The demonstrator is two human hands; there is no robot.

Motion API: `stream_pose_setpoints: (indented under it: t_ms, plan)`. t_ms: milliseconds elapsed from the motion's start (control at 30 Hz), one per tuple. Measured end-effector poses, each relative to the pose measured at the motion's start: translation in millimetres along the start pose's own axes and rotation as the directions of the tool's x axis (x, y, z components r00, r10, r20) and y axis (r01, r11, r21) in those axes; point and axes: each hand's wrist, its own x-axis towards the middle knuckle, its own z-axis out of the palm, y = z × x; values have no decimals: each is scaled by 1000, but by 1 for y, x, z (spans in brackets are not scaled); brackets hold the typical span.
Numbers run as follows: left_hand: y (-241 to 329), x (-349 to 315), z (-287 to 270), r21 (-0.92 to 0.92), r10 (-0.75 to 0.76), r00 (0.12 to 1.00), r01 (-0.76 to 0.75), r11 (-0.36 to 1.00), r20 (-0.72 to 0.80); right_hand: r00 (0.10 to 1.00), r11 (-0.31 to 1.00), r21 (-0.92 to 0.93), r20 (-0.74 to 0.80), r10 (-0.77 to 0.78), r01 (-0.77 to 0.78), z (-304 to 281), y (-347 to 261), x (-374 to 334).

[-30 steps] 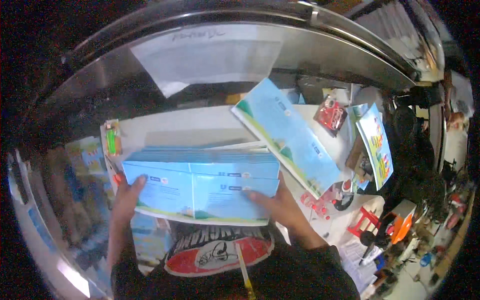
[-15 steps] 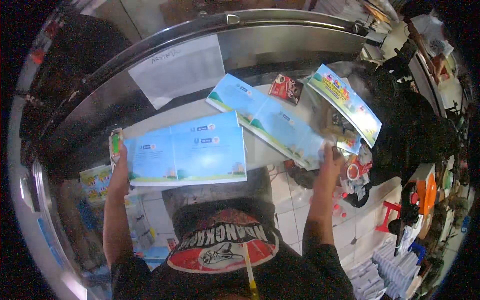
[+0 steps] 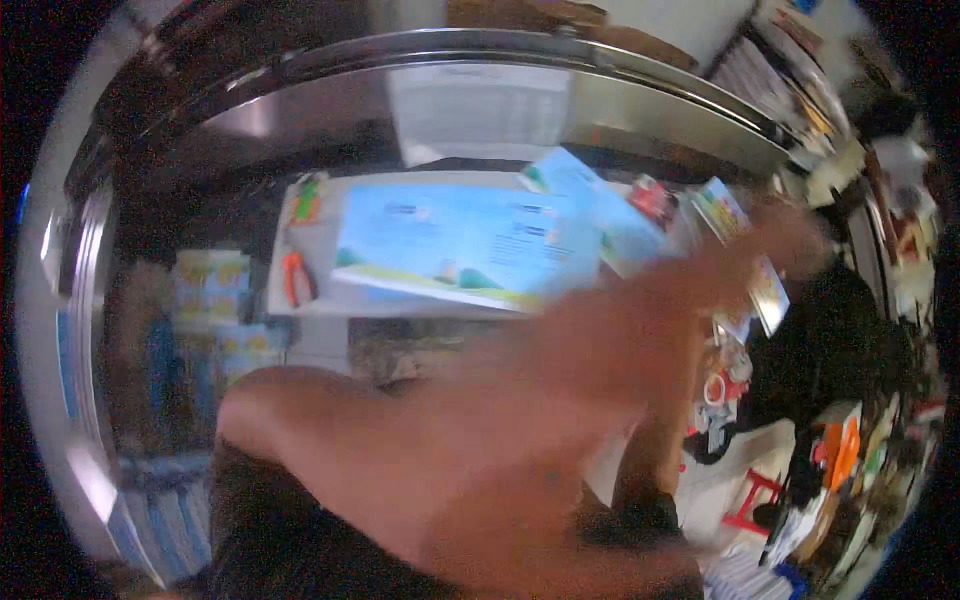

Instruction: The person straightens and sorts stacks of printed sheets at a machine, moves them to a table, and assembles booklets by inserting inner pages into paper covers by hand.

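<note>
The large flat blue box (image 3: 470, 245) now lies on the white tabletop (image 3: 320, 300) with neither hand on it, where half a second ago the left hand gripped its left edge; it reads as set down and released. A second ago both hands held it at its near corners. The left arm now sweeps across the middle of the head view, so blurred that the left hand (image 3: 790, 235) is only a smear near the picture-printed packs (image 3: 745, 250) at the right end; whether its fingers are spread or closed on anything cannot be told. The right hand (image 3: 735, 375) seems to sit below that, near the red and white clutter by the table edge, but the crossing arm covers most of it and its state cannot be told either.

A second long blue box (image 3: 590, 205) lies angled behind the first, partly hidden. Orange-handled pliers (image 3: 295, 280) and a green-and-orange tool (image 3: 307, 198) lie at the left end. A paper sheet (image 3: 480, 115) hangs on the curved metal wall behind, its print unreadable.
</note>
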Motion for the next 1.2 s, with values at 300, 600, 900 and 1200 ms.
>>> stream_pose_setpoints:
  t_ms: [300,600,900,1200]
  plan:
    - [-92,-38,-5,59,-176,893,166,984,414,877,865,-190,-35,-479,465,73,-91,-37]
    - [-130,-4,99,368,-204,972,150,918,113,552,514,-297,55,-832,805,185,-191,-140]
    - [-152,18,85,168,-312,946,295,941,85,803,819,20,-208,-558,574,116,-135,-45]
    - [-232,71,139,485,-300,634,-137,864,713,975,914,-400,-165,-148,71,33,23,-40]
